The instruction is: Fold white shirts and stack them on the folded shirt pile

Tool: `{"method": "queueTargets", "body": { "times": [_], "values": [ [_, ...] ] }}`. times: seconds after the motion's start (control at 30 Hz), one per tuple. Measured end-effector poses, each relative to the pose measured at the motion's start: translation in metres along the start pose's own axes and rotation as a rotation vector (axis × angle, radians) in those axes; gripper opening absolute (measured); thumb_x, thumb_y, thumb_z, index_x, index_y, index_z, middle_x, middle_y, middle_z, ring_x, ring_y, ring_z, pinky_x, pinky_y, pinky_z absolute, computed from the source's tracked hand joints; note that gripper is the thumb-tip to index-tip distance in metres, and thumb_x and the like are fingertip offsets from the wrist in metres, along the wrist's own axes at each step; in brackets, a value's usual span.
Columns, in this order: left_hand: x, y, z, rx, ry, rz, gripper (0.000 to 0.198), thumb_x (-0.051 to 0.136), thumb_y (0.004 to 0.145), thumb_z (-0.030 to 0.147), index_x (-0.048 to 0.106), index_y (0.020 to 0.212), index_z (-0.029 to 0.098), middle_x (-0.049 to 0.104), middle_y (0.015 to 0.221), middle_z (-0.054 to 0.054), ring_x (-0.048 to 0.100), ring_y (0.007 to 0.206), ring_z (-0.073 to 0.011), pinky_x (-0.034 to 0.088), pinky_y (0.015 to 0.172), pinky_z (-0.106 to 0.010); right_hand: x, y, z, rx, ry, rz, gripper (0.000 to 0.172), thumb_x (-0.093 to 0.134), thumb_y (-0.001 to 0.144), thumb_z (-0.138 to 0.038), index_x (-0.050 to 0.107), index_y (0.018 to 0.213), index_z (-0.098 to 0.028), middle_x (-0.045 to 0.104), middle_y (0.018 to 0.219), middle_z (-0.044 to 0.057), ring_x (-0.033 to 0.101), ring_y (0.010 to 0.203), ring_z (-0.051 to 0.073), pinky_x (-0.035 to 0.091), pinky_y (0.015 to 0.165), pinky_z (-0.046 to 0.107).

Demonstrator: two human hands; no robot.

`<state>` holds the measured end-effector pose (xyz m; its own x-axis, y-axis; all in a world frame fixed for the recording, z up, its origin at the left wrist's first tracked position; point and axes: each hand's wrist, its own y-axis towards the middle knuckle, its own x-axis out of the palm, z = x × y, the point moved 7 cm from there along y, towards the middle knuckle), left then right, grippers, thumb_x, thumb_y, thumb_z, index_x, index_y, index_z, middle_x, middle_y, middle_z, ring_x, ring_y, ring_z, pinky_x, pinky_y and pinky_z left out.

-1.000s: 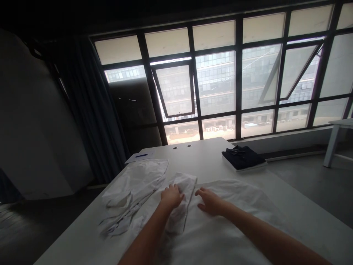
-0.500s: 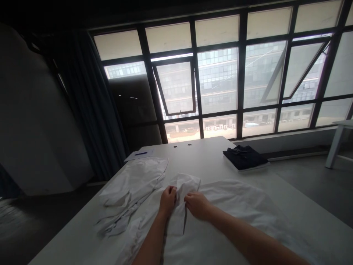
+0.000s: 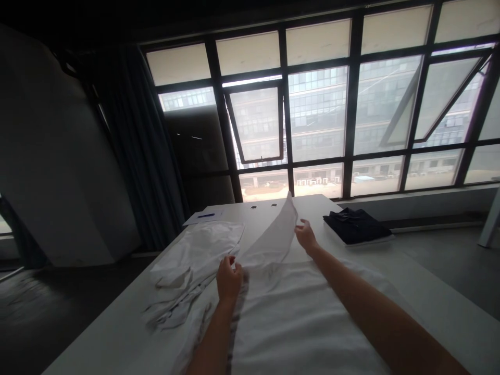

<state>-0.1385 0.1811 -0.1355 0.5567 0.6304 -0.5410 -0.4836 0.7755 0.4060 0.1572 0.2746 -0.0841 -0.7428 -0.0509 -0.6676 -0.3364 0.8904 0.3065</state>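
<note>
A white garment, seemingly a shirt (image 3: 289,312), lies spread on the white table in front of me. One narrow part of it, which looks like a sleeve (image 3: 275,234), stretches away from me, its pointed tip raised toward the window. Just right of that part is my right hand (image 3: 307,237), its fingers loosely bent and apart, with no cloth visible in them. By the shirt's left edge, my left hand (image 3: 229,281) hovers with fingers half curled and thumb apart. Whether its fingertips touch the cloth is hard to see.
Another white garment (image 3: 195,260) lies crumpled on the left of the table (image 3: 113,328). Behind it are a sheet of paper (image 3: 191,219) and a blue pen (image 3: 206,215). A folded dark garment (image 3: 357,225) rests on something white at the right edge. Windows line the far side.
The bunched cloth between my hands has opened out and now extends away from me. My right hand has moved forward and right, letting go; my left has shifted slightly left.
</note>
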Motion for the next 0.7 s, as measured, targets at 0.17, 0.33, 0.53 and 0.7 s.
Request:
{"method": "queueTargets", "body": {
  "times": [0.17, 0.33, 0.53, 0.7],
  "values": [
    [0.008, -0.012, -0.001, 0.007, 0.275, -0.053, 0.042, 0.055, 0.088, 0.037, 0.061, 0.122, 0.014, 0.061, 0.127, -0.02, 0.051, 0.124, -0.038, 0.033, 0.106, -0.052, 0.009, -0.04, 0.042, 0.152, -0.317, -0.058, 0.035, 0.065, 0.093, -0.04, 0.064, 0.12, -0.018, 0.065, 0.121, 0.011, 0.062, 0.108, 0.027, 0.051, 0.093, 0.048],
    [0.008, -0.01, -0.005, -0.028, 0.417, -0.091, 0.046, 0.051, 0.091, 0.047, 0.066, 0.113, 0.01, 0.063, 0.118, -0.025, 0.053, 0.119, -0.0431, 0.036, 0.099, -0.056, 0.017, -0.074, 0.039, 0.039, -0.472, -0.057, 0.021, 0.053, 0.096, -0.032, 0.07, 0.099, -0.019, 0.068, 0.106, 0.012, 0.058, 0.11, 0.028, 0.034, 0.099, 0.044],
    [0.009, 0.008, -0.002, 0.069, 0.341, -0.208, 0.02, 0.064, 0.082, 0.036, 0.066, 0.093, 0.021, 0.071, 0.102, -0.009, 0.063, 0.101, -0.0272, 0.042, 0.088, -0.034, 0.014, -0.085, 0.019, -0.115, -0.517, -0.067, 0.027, 0.041, 0.101, -0.031, 0.066, 0.1, -0.02, 0.07, 0.104, 0.01, 0.06, 0.103, 0.022, 0.031, 0.098, 0.034],
    [-0.004, 0.023, -0.011, 0.066, 0.2, -0.157, 0.016, 0.057, 0.086, 0.039, 0.057, 0.083, 0.023, 0.066, 0.077, 0.0, 0.061, 0.073, -0.0193, 0.041, 0.067, -0.025, 0.004, -0.08, 0.041, -0.021, -0.558, -0.095, 0.036, 0.044, 0.1, -0.048, 0.067, 0.096, -0.019, 0.074, 0.094, 0.011, 0.066, 0.094, 0.024, 0.03, 0.096, 0.038]
  ]
}}
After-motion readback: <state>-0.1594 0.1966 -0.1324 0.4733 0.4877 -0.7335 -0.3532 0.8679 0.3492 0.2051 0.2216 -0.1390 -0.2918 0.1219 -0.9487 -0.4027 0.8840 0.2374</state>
